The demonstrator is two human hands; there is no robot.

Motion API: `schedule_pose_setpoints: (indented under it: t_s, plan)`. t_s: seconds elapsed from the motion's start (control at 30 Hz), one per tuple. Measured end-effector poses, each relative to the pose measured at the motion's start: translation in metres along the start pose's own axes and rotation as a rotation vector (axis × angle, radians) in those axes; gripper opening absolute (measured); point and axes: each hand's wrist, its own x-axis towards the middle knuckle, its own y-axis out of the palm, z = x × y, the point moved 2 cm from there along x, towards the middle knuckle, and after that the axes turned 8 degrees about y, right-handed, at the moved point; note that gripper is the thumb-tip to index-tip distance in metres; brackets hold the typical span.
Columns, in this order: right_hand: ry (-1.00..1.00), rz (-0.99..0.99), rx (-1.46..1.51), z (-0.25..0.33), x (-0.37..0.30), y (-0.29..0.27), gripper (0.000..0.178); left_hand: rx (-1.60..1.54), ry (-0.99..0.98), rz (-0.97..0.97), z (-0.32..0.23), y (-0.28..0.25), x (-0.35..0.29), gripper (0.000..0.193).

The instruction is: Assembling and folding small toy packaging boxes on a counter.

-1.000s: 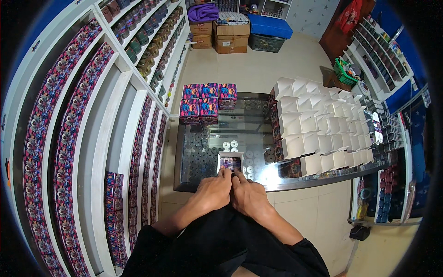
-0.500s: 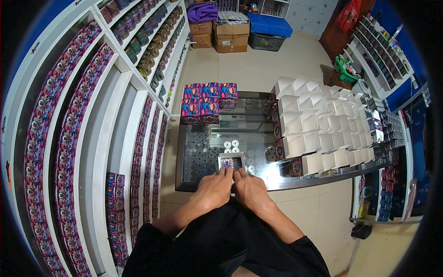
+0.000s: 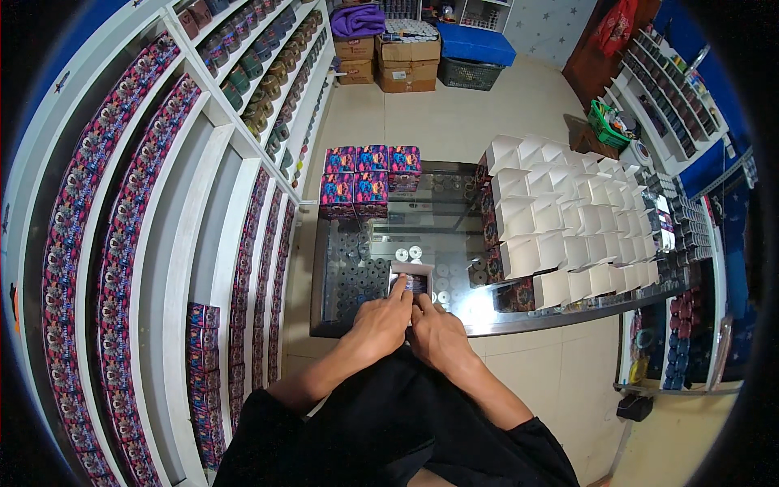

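Observation:
At the near edge of the glass-topped table [image 3: 345, 235], a small open box [image 3: 412, 267] with pale inner walls stands between my hands. A dark printed piece [image 3: 417, 284] shows inside it. My left hand [image 3: 380, 325] is at its left near corner, the index finger stretched into the opening and the other fingers curled. On the near right side my right hand [image 3: 441, 333] is closed around the box, fingertips at the rim. My hands hide the box's near wall and most of its lower part.
Several colourful printed closed boxes [image 3: 355, 188] are stacked at the table's far left. Rows of open boxes with raised white flaps [image 3: 531, 215] fill its right side. White discs [image 3: 409, 254] show just beyond my box. Shelves of printed boxes [image 3: 122, 268] line the left.
My left index finger has moved forward from the near rim into the box. The flap or wall at the box's far side stands slightly farther away. My right hand has barely moved.

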Motion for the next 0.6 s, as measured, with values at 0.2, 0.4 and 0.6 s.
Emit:
schedule_pose_setpoints:
  t_s: [0.2, 0.4, 0.6]
  plan:
    - [-0.035, -0.012, -0.012, 0.0008, 0.0021, -0.0023, 0.045, 0.011, -0.025, -0.006, 0.0022, 0.0022, -0.002, 0.05]
    - [-0.032, -0.039, -0.025, 0.0003, 0.0019, -0.0027, 0.047, 0.009, -0.023, -0.052, 0.0005, 0.0041, 0.0017, 0.055]
    - [-0.026, -0.036, -0.038, 0.0008, -0.0006, -0.0016, 0.044, 0.043, -0.049, -0.008, -0.0005, 0.0088, 0.0026, 0.053]
